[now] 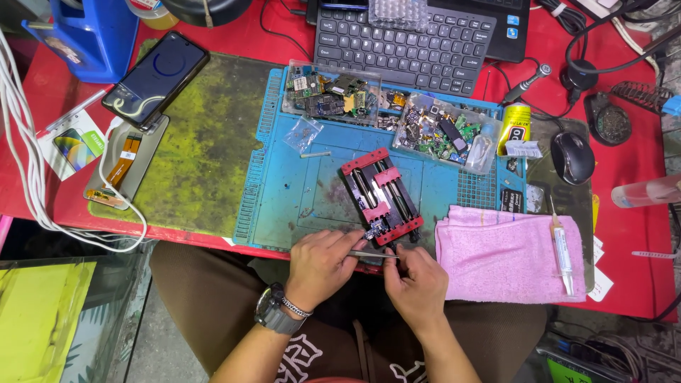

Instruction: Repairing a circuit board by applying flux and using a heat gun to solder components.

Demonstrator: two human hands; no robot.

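Both hands meet at the near edge of the blue work mat (284, 206), which lies on the red worktop (638, 234). The left hand (319, 266), with a watch on its wrist, and the right hand (418, 284) share a thin metal tool, likely tweezers (372, 254); the grip of each hand is closed on it, fingers pinched around the shaft. The tool lies level just below the red-and-black clamp fixture (381, 195), which sits tilted in the middle of the mat and holds a small circuit board (374, 228) at its near end, right above the fingertips. At the far edge of the mat stand two clear plastic trays: the left tray (332, 96) is packed with green circuit boards and small modules, the right tray (445, 133) with loose chips, connectors and a coil of pale wire. A small clear bag (303, 133) lies just beside the left tray. To the right, a pink towel (507, 254) carries a syringe (562, 250).
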